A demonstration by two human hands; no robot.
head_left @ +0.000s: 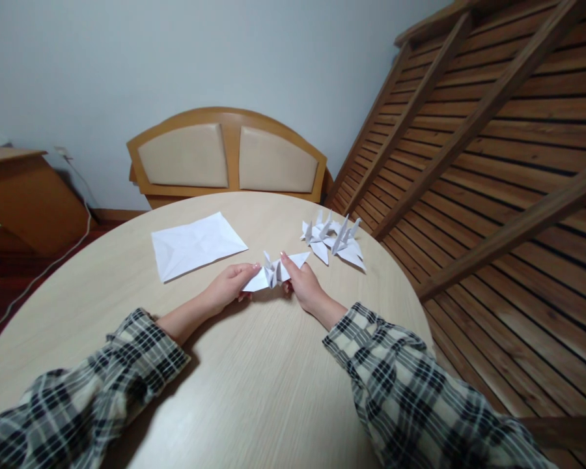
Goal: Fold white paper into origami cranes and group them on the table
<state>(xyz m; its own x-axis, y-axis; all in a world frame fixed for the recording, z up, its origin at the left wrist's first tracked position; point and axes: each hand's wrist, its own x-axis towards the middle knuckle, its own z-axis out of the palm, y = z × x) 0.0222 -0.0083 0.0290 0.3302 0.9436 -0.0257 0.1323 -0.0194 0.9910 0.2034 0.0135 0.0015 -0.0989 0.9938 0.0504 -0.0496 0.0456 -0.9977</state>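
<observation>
Between my two hands is a white origami paper crane (272, 273), its wings spread out sideways. My left hand (230, 284) pinches the left wing, thumb on top and fingers beneath. On the other side my right hand (303, 283) grips the right wing the same way, and the wing's tip sticks out past the thumb. The crane's body and upright points stand in the middle, just above the tabletop. Beyond my right hand, several finished-looking white paper cranes (340, 241) sit close together. White creased paper (195, 244) lies flat beyond my left hand.
All this is on a round pale wooden table (254, 378). Behind it stands a wooden headboard (232, 133) with cream panels against the wall. A slatted wooden frame (493, 195) leans along the right side. At the left are a desk (19, 195) and a white cable (86, 225).
</observation>
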